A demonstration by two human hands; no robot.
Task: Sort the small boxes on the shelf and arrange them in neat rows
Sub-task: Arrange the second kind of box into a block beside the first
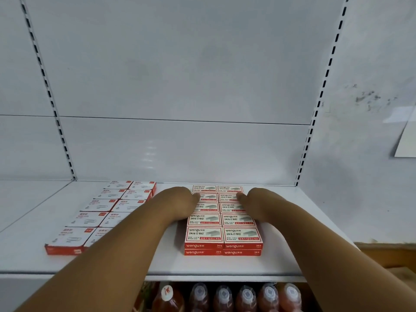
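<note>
Red-and-white staple boxes (224,235) lie in two neat columns, stacked two high, at the middle right of the white shelf (157,264). My left hand (180,202) presses against the left side of this block, with its fingers resting on the tops. On the right side my right hand (254,204) does the same, fingertips on the second row from the back. To the left, white paper-clip boxes with red edges (105,212) form two columns; my left forearm hides part of them.
The white back panel (180,143) rises behind the boxes, with slotted uprights at both sides. Bottles with capped tops (222,296) stand on the shelf below. A wooden surface (387,255) shows at the lower right.
</note>
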